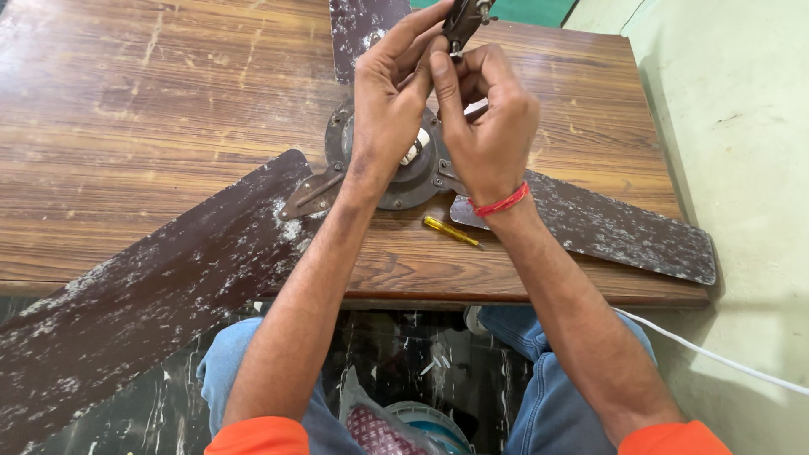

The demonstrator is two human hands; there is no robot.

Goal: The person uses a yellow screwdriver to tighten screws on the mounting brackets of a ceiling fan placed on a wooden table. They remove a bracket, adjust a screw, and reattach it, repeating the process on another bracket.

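Both hands are raised over the fan hub (404, 173), which lies on the wooden surface (168, 126). Left hand (389, 101) and right hand (489, 126) each pinch the small metal bracket (463, 18) with pressed fingers. Advisable: keep the bracket steady above the hub; the yellow screwdriver (451, 231) lies just beside it.

fan hub (404, 181) half hidden behind hands (438, 109)

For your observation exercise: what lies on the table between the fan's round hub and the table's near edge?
In the head view, a small yellow screwdriver lies on the wooden table, between the fan hub and the near edge.
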